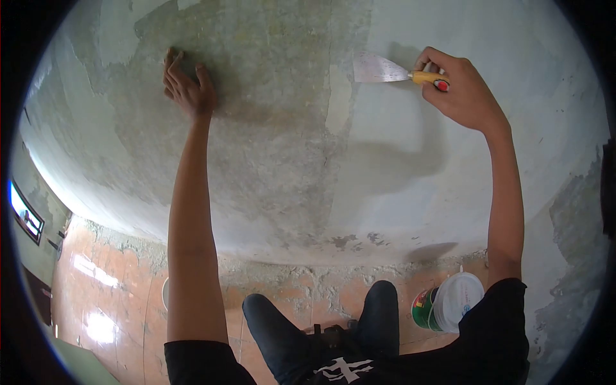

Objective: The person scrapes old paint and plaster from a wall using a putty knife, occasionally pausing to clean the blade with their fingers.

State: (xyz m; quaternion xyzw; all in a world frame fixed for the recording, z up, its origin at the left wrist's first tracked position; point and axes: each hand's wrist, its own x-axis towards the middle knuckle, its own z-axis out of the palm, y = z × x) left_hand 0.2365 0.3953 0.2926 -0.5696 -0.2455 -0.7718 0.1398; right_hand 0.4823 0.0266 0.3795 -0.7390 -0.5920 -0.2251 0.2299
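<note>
The right hand (pixel 462 90) curls its fingers round the yellow handle of the putty knife (pixel 378 69), whose blade lies against the wall (pixel 289 160). Below and right of the putty knife the surface looks smooth and pale, apparently already skimmed. Left of it, where the left hand (pixel 187 86) rests with fingers together and flat, rough grey patches seem still undone. A bucket (pixel 449 301) stands well below the putty knife.
</note>
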